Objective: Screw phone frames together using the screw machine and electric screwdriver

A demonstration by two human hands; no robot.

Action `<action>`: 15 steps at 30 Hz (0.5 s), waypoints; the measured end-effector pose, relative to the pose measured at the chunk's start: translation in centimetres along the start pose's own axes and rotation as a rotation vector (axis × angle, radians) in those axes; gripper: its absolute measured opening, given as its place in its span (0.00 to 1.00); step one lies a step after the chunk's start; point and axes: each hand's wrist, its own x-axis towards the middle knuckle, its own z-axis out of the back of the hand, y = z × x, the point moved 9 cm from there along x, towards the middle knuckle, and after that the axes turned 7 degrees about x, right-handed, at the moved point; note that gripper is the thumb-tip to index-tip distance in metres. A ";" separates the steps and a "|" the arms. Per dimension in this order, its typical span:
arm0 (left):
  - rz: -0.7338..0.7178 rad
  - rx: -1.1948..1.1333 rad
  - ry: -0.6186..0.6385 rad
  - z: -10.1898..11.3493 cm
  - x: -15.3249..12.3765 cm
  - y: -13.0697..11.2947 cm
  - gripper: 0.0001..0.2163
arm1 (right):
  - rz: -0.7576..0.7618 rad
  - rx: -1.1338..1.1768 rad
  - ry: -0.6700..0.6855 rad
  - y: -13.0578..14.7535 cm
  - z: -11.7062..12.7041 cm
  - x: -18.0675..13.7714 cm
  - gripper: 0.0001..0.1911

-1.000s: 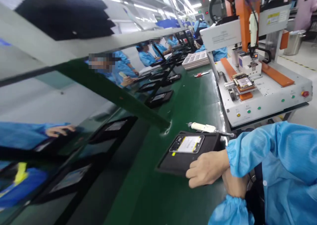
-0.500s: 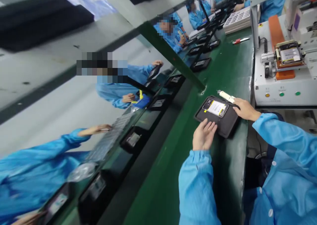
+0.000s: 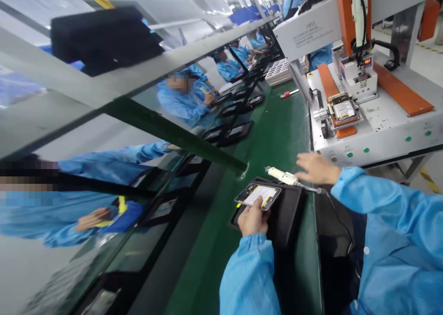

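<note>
My left hand (image 3: 254, 218) grips a phone (image 3: 258, 195) by its near edge, thumb on top. The phone has a white label and yellow tabs, and is tilted above a black tray (image 3: 287, 213) on the green bench. My right hand (image 3: 316, 168) is in the air with its fingers apart and nothing in it. Just left of those fingers, a cream electric screwdriver (image 3: 284, 175) lies at the tray's far edge, its cable trailing right.
At right stands a machine (image 3: 367, 135) with orange rails; a second phone (image 3: 345, 109) sits in its fixture. A green post (image 3: 180, 137) slants across the bench. A red-handled tool (image 3: 290, 93) lies farther back. Co-workers in blue sit along the conveyor at left.
My left hand has taken hold of the phone and raised it off the tray. My right hand has let go of the tray's edge and opened beside the screwdriver. The view has swung right.
</note>
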 end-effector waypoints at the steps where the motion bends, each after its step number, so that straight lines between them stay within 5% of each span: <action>1: -0.031 -0.025 0.005 0.4 -0.6 -0.1 0.05 | -0.068 -0.048 -0.053 -2.1 2.5 0.1 0.18; 4: -0.114 -0.126 0.015 2.5 -3.1 -0.3 0.05 | -0.441 -0.244 -0.204 -9.9 10.1 -0.1 0.18; 7: -0.136 -0.210 -0.020 4.9 -5.3 -0.1 0.06 | -0.700 -0.307 -0.167 -15.0 13.4 0.0 0.17; 15: -0.224 -0.343 -0.123 9.3 -7.4 -2.1 0.08 | -0.626 -0.297 -0.120 -13.9 12.5 2.7 0.08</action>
